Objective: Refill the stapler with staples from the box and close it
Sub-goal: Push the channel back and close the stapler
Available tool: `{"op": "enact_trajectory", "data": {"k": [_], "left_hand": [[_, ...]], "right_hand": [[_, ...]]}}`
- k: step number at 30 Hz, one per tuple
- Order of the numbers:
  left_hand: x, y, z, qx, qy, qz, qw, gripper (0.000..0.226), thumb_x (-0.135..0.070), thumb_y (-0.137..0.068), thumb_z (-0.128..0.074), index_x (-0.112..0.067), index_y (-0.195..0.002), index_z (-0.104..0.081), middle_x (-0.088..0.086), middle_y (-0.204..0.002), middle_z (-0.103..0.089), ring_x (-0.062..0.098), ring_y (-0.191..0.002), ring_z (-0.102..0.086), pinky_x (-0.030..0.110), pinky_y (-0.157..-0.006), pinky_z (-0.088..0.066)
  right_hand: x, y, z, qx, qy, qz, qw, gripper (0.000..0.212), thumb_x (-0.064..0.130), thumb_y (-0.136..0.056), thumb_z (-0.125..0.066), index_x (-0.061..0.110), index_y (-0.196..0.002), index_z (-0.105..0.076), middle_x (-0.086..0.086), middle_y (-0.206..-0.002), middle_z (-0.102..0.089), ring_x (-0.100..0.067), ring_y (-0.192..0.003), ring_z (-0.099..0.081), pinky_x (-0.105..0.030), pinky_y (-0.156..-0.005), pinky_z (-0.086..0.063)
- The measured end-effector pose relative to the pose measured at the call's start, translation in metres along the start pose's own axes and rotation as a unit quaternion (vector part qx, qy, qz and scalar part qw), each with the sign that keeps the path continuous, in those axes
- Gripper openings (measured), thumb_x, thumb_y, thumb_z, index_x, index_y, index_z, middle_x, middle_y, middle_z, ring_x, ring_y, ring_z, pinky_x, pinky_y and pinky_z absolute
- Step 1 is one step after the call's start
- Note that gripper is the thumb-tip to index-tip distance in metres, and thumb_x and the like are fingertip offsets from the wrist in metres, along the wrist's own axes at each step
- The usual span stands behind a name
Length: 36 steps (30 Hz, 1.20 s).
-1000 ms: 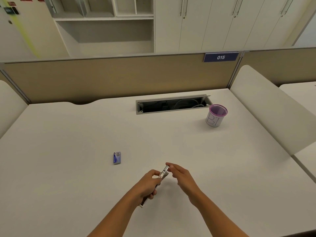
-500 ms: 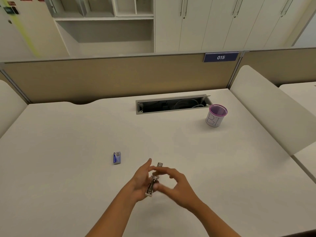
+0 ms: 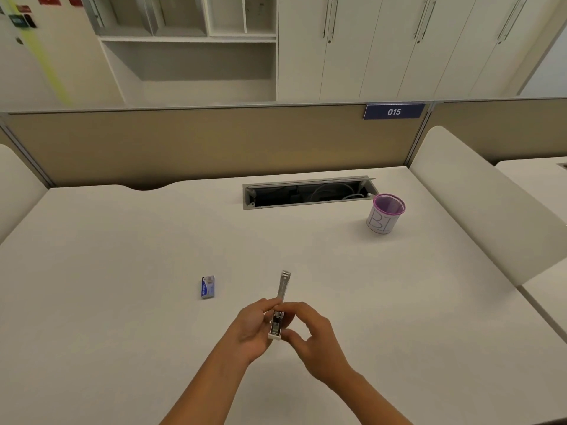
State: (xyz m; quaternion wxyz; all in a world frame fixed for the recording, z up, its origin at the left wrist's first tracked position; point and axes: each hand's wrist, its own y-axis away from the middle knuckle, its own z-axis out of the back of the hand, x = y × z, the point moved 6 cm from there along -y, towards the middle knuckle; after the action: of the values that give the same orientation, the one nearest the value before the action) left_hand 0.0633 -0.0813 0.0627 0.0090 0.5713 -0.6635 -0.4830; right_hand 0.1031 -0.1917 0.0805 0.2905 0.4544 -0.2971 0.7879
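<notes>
White counter (image 3: 122,317): stapler (image 3: 278,314) hinged open, long axis pointing away, pinched by both hands' fingers (image 3: 267,305). Staple box (image 3: 208,287) lies left, nearer left hand (image 3: 253,328); right hand (image 3: 310,335) steadies.

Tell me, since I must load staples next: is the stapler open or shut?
Open. The stapler, held in both hands, has its metal arm swung out straight, away from the white base.

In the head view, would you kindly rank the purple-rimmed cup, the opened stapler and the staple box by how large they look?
1. Stapler: opened out, the longest shape, though it is nearest the camera and partly hidden by both hands.
2. Purple-rimmed cup: shorter but much wider; it is farther away, so its order with the stapler is unsure.
3. Staple box: clearly the smallest.
</notes>
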Motion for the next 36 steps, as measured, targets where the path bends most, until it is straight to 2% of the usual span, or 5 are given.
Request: {"op": "enact_trajectory", "data": {"k": [3,8,15,23,36], "left_hand": [[-0.006,0.001,-0.002,-0.008,-0.01,-0.043,0.999,0.021,-0.008,-0.087,-0.062,0.008,-0.097,-0.069,0.02,-0.09,-0.064,0.028,-0.08,-0.066,0.034,-0.066,-0.057],[-0.015,0.007,-0.004,-0.012,-0.15,-0.127,0.98,0.023,-0.019,-0.094,-0.055,-0.012,-0.105,-0.074,0.008,-0.101,-0.073,0.019,-0.09,-0.069,0.033,-0.085,-0.054],[-0.019,0.016,-0.01,-0.046,-0.231,-0.19,0.953,0.013,-0.017,-0.089,-0.063,-0.021,-0.096,-0.074,0.004,-0.085,-0.077,0.018,-0.076,-0.074,0.023,-0.062,-0.057],[-0.021,0.017,-0.018,-0.085,-0.253,-0.242,0.933,0.009,-0.015,-0.087,-0.066,-0.021,-0.09,-0.071,0.007,-0.08,-0.074,0.018,-0.07,-0.074,0.025,-0.058,-0.058],[-0.016,0.014,-0.016,-0.112,-0.217,-0.226,0.943,0.006,-0.014,-0.088,-0.065,-0.014,-0.093,-0.069,0.007,-0.074,-0.073,0.015,-0.066,-0.073,0.021,-0.056,-0.056]], "right_hand": [[0.002,-0.002,0.001,-0.035,-0.096,-0.033,0.994,0.031,0.013,-0.092,-0.063,0.034,-0.115,-0.063,0.011,-0.109,-0.071,-0.015,-0.106,-0.066,-0.019,-0.093,-0.049],[0.001,-0.011,0.007,-0.048,-0.234,-0.117,0.964,0.023,0.025,-0.099,-0.051,0.029,-0.113,-0.069,0.001,-0.114,-0.072,-0.017,-0.111,-0.066,-0.021,-0.092,-0.052],[-0.01,-0.014,0.014,-0.056,-0.354,-0.19,0.914,0.033,0.034,-0.093,-0.049,0.017,-0.109,-0.072,-0.012,-0.11,-0.074,-0.025,-0.109,-0.068,-0.029,-0.091,-0.055],[-0.017,-0.015,0.016,-0.06,-0.474,-0.224,0.849,0.036,0.028,-0.088,-0.053,0.002,-0.107,-0.069,-0.013,-0.097,-0.075,-0.026,-0.096,-0.072,-0.032,-0.079,-0.059],[-0.031,-0.014,0.017,-0.083,-0.516,-0.248,0.816,0.033,0.022,-0.085,-0.055,0.001,-0.105,-0.07,-0.014,-0.092,-0.074,-0.023,-0.088,-0.073,-0.03,-0.074,-0.06]]}}
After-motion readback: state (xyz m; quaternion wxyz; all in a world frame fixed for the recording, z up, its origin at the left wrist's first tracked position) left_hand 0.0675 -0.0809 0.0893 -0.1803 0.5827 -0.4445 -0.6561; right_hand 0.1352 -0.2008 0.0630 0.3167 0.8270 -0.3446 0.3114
